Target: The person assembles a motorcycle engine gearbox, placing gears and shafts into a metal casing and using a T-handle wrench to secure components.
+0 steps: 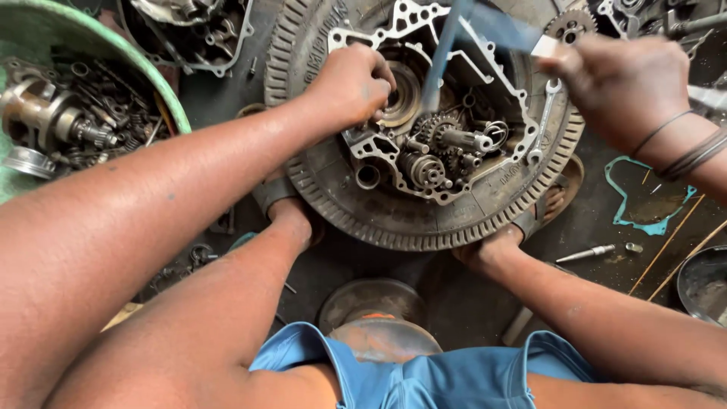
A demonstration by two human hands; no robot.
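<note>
The left hand (352,83) is clenched, its grip pressed on a round metal hub (400,97) inside the silver aluminium engine case (424,106), which lies open on a worn black rubber tyre (424,220) on the floor. The right hand (617,83) grasps a blurred blue-handled tool (454,38) angled down into the case, beside steel gear shafts (447,151) and a flat spanner (544,121).

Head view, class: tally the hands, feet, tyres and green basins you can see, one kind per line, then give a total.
Hands: 2, left hand and right hand
Feet: 2, and
Tyre: 1
Green basin: 1
Total: 6
</note>
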